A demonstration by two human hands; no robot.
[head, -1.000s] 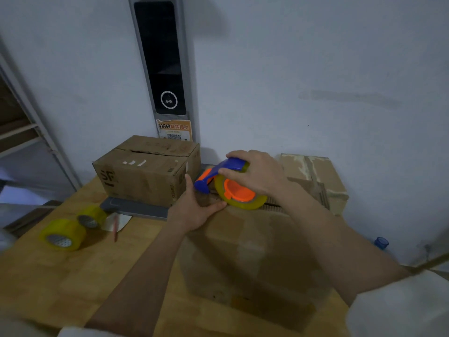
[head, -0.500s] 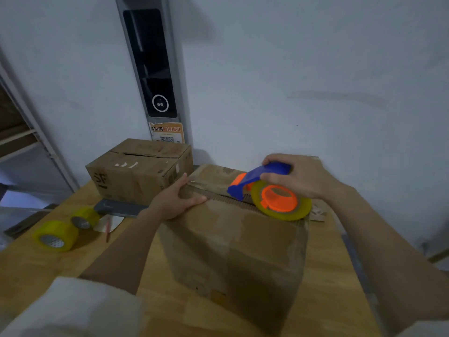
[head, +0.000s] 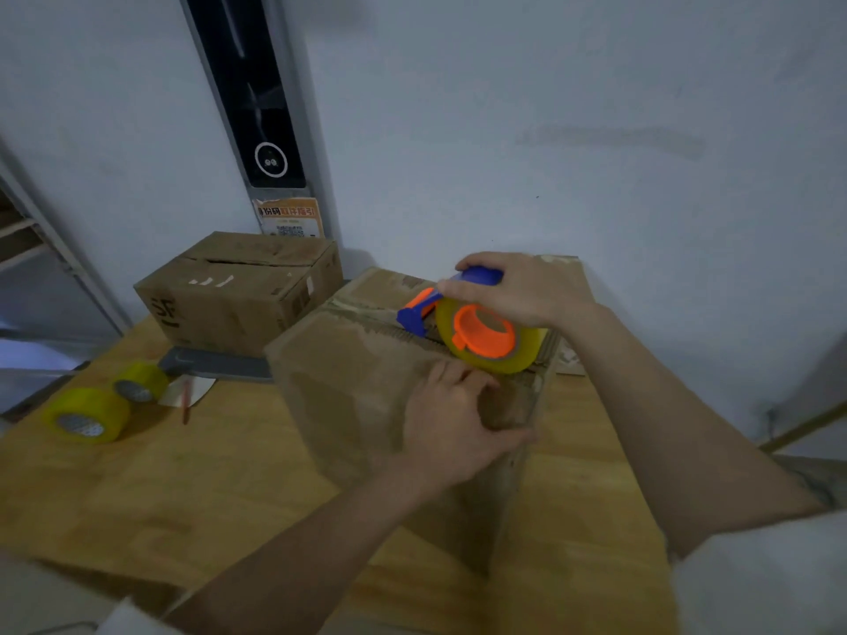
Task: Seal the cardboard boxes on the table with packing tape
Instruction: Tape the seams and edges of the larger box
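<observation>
A large cardboard box (head: pixel 348 396) stands in the middle of the wooden table (head: pixel 137 488). My right hand (head: pixel 522 288) grips the blue handle of a tape dispenser (head: pixel 476 332) with an orange hub and a yellowish tape roll, which sits on the box's top near its right end. My left hand (head: pixel 453 419) lies on the box's near side just under the dispenser, fingers pressing the cardboard by the right corner. A second, smaller box (head: pixel 238 291) sits at the back left.
Two yellow tape rolls (head: pixel 87 414) (head: pixel 140 382) lie at the table's left, beside a red pencil (head: pixel 184 403). A grey flat bar (head: pixel 215 364) lies under the small box's front. A wall stands behind; a shelf frame (head: pixel 55 258) is at the left.
The dispenser ran rightward along the box top to its right end. My left hand left the box's left top edge and now presses the near side under the dispenser.
</observation>
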